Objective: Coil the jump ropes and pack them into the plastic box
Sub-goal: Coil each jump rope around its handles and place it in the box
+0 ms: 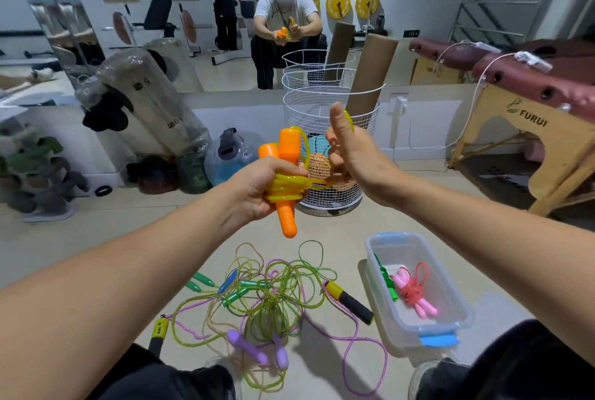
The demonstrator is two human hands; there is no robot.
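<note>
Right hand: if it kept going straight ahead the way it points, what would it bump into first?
Probably the white wire basket right behind the right hand, though depth is hard to judge from this single view.

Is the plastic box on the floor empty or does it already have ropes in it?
Not empty: the lidless plastic box holds a coiled pink rope and a green one.

Hidden, cropped and blurred parts

The left hand (257,187) covers the middle of the orange handles (287,154), and its grip hides where the yellow cord (285,188) begins. The right hand's (351,154) fingers are out of sight behind its palm. The purple handles (248,346) look blurred; both knees run off the bottom edge.
</note>
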